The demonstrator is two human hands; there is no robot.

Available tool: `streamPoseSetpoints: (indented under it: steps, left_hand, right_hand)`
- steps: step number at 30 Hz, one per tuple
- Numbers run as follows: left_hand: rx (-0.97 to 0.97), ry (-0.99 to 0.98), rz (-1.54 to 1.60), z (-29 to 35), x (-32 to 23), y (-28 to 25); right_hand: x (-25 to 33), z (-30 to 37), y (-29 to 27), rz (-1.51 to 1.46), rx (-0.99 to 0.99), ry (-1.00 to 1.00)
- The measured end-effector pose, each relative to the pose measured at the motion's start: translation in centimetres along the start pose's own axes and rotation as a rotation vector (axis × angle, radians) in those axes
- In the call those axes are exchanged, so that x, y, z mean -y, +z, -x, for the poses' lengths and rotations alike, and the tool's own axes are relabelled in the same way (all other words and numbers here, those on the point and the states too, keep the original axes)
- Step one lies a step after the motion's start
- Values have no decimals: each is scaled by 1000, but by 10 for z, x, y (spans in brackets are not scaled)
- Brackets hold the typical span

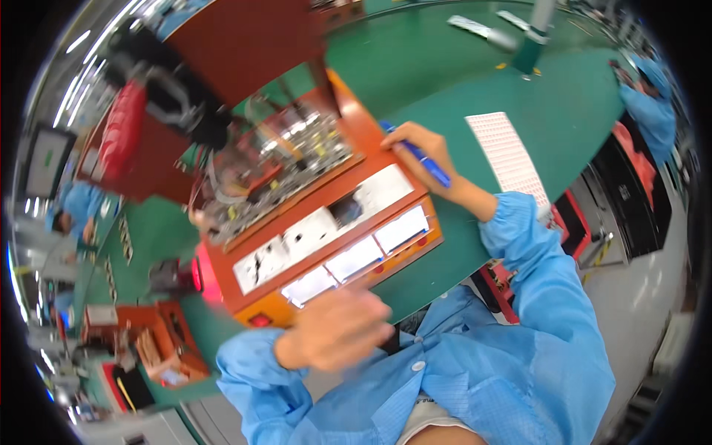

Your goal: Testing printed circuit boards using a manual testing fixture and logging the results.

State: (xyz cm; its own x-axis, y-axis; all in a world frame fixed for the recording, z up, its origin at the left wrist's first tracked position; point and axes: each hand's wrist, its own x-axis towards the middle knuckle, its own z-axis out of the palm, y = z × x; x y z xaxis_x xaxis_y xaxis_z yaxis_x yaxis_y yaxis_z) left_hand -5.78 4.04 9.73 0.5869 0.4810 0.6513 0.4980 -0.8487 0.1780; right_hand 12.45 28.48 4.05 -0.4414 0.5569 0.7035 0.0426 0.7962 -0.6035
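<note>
An orange-red bench machine stands in front of me, with a metal fixture plate on top and three lit display panels along its near side. My right hand is closed round a blue pen, at the machine's right edge. Below the displays, close to my body, is my left hand, smeared by motion. Whether its fingers hold anything cannot be made out. A white strip with dark marks lies on the machine between fixture and displays.
A red-handled lever rises at the machine's upper left. Right of my right hand, a white sheet of small printed labels lies on the green table. Beyond stands a post. Co-workers in blue sit at far right and left.
</note>
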Motion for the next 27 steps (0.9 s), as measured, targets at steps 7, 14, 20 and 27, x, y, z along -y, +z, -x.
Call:
streamPoseSetpoints:
  steps: [7, 14, 20, 27]
  left_hand:
    - [-613, -78, -887, -87, 57, -104]
    - [-576, -141, -551, -110, 79, -108]
    - [-581, -104, -487, -108, 87, -114]
    - [-491, -11, -700, -113, 167, -197]
  right_hand:
    - [2, 4, -3, -4, -8, 46]
    - [8, 4, -4, -19, 18, 64]
    - [5, 5, -1, -25, -23, 36]
    - [5, 3, -10, 3, -21, 31]
